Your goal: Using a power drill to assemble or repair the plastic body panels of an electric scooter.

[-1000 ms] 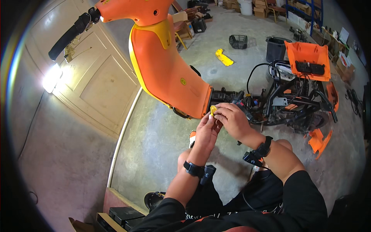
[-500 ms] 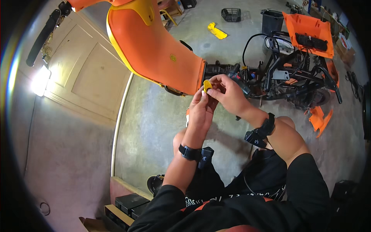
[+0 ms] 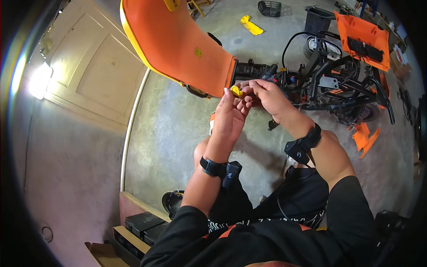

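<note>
A small yellow part (image 3: 236, 92) with a rounded outline sits between my two hands, just in front of the scooter's footboard end. My left hand (image 3: 229, 113) holds it from the near left, thumb raised along its side. From the right, my right hand (image 3: 269, 95) reaches in with thumb and fingers pinched at its edge; whether a smaller piece is between those fingertips is hidden. Beyond my hands stands the orange front panel (image 3: 187, 53) of a scooter with yellow trim. Its bare black frame (image 3: 329, 82) stretches off to the right.
A yellow body piece (image 3: 251, 25) and a black basket (image 3: 269, 8) lie on the floor at the back. An orange panel (image 3: 367, 40) rests on the frame; an orange scrap (image 3: 365, 139) lies at right. Cardboard boxes (image 3: 129, 240) with black cases stand at lower left.
My view has shifted slightly. The yellow part has turned in my fingers, and my right hand has moved from its top round to its right side.
</note>
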